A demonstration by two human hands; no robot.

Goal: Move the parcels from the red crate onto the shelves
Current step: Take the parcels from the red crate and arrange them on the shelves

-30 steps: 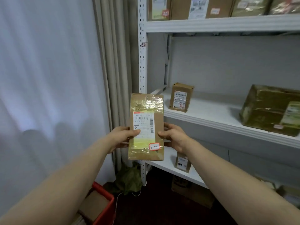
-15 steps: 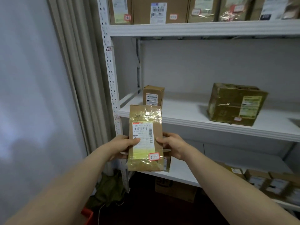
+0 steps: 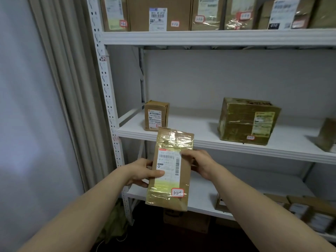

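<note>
Head view: both hands grip parcel [image 3: 170, 170]; red-bordered sticker [image 3: 177, 192] reads "3-2-3".

One held parcel [image 3: 169, 186], one left hand [image 3: 140, 170], one right hand [image 3: 201, 163], three boxes [image 3: 249, 120] on the middle shelf [image 3: 196, 126].

The top shelf [image 3: 218, 38] is packed with boxes [image 3: 158, 13]. On the middle shelf [image 3: 200, 140], a small box [image 3: 156, 115] and a big box [image 3: 247, 120] stand well apart.
</note>
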